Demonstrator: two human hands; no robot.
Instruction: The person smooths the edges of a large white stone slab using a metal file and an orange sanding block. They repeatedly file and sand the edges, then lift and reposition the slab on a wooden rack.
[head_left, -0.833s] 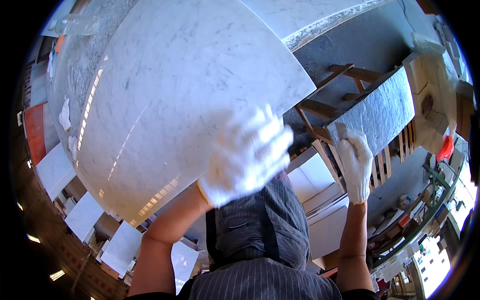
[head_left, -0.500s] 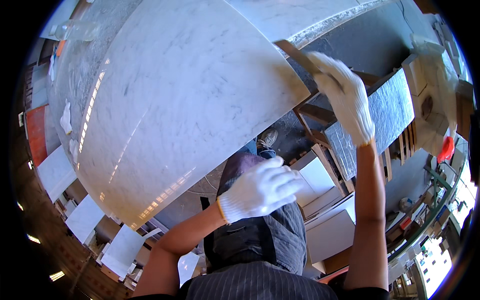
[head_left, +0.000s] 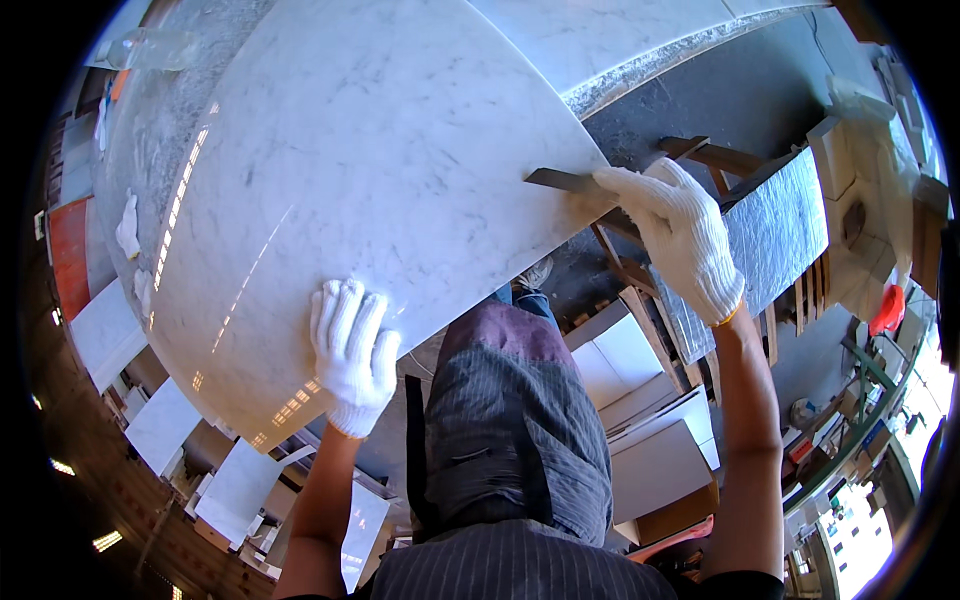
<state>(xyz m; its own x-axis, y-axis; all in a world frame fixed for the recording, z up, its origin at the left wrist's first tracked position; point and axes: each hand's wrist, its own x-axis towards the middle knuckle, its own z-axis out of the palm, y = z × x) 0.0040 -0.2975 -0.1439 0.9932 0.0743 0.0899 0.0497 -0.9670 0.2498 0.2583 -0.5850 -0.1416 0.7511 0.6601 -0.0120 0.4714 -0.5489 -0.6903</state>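
Note:
A large white stone slab [head_left: 390,170] with grey veins lies in front of me. My left hand [head_left: 355,355], in a white knitted glove, rests on its near edge with the fingers stretched out over the surface, holding nothing. At the slab's right corner my right hand [head_left: 685,235], gloved the same way, is closed on a thin, flat dark strip [head_left: 560,181]. The strip's free end reaches over the slab's surface near that corner. Its exact kind and the end inside the glove are hidden from me.
Another pale slab [head_left: 640,35] with a rough edge lies beyond on the right. To my right stand a wrapped silvery panel [head_left: 785,225] on wooden supports and white boards [head_left: 660,470]. A clear bottle [head_left: 150,50] and a white glove [head_left: 128,225] lie at far left.
My left hand has moved left from above my lap onto the slab's near edge. My right hand has come down and nearer with the strip, which now lies flatter across the corner.

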